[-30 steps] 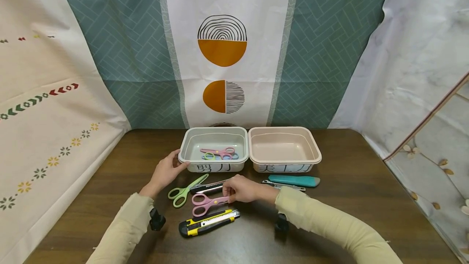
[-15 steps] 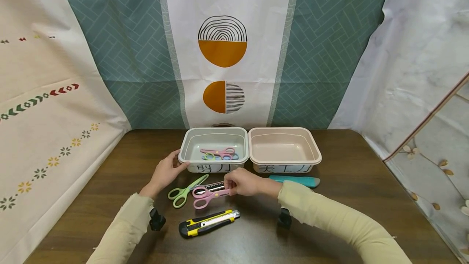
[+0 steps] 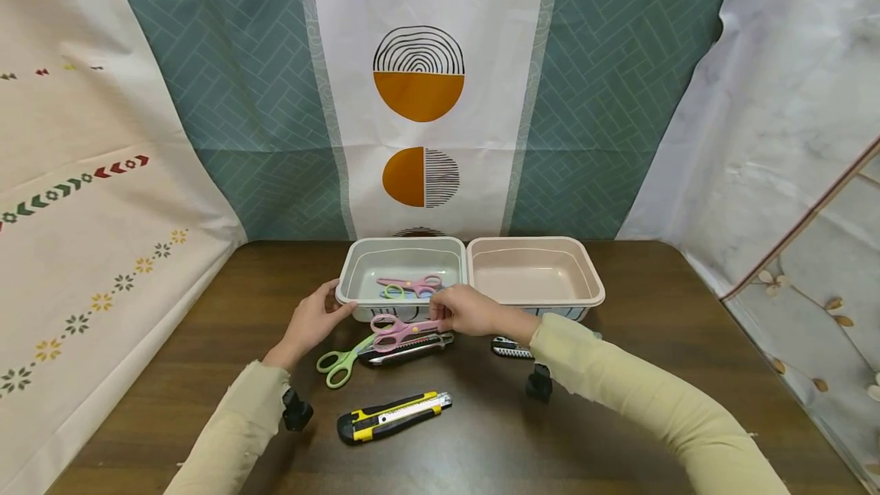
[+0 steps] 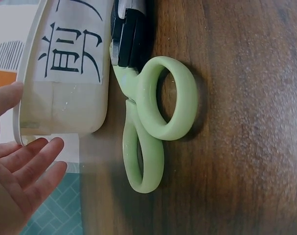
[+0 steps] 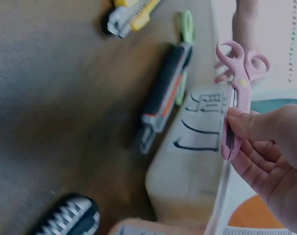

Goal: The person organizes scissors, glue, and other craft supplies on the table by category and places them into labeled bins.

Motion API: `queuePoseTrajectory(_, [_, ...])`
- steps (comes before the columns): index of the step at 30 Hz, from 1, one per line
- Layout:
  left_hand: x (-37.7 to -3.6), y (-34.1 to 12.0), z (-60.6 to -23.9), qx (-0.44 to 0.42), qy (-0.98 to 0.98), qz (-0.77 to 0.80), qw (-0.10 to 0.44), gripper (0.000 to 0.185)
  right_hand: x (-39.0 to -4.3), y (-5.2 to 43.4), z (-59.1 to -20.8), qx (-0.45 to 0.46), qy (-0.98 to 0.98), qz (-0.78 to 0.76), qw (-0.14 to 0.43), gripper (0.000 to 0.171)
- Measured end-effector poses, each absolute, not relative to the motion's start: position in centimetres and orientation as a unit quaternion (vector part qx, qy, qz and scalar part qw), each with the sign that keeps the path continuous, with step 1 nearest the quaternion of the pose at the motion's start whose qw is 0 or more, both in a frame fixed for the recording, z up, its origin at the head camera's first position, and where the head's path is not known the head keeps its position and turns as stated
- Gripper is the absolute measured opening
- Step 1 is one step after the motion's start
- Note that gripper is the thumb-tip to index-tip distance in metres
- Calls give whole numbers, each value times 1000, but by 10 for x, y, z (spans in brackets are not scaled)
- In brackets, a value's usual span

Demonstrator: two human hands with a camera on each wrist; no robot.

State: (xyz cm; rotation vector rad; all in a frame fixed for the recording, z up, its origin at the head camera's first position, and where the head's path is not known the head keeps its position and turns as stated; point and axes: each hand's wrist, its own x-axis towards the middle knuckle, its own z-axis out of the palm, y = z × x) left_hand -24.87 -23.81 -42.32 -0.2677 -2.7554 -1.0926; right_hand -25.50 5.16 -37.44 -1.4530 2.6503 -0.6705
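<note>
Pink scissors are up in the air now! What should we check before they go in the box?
1. Grip: right hand pinches the pink scissors by the blades: ok.
2. Blades closed: ok.
3. Grey-green box steadied: left hand rests at its corner: ok.
4. Room inside: only two pairs of scissors lie there: ok.
5. Over the opening: the scissors hang in front of the box's near wall, not above it: not ok.
6. Pink box stays clear: ok.
</note>
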Motion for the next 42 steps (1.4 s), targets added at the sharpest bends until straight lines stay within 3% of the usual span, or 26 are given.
queuePoseTrajectory(18, [-248, -238, -423, -87, -921, -371, 77, 61, -271, 55, -351, -428, 877, -216, -1, 12])
queuePoseTrajectory(42, [-247, -238, -425, -90, -917, -381, 76, 59, -297, 46, -352, -395, 881, -258, -32, 9])
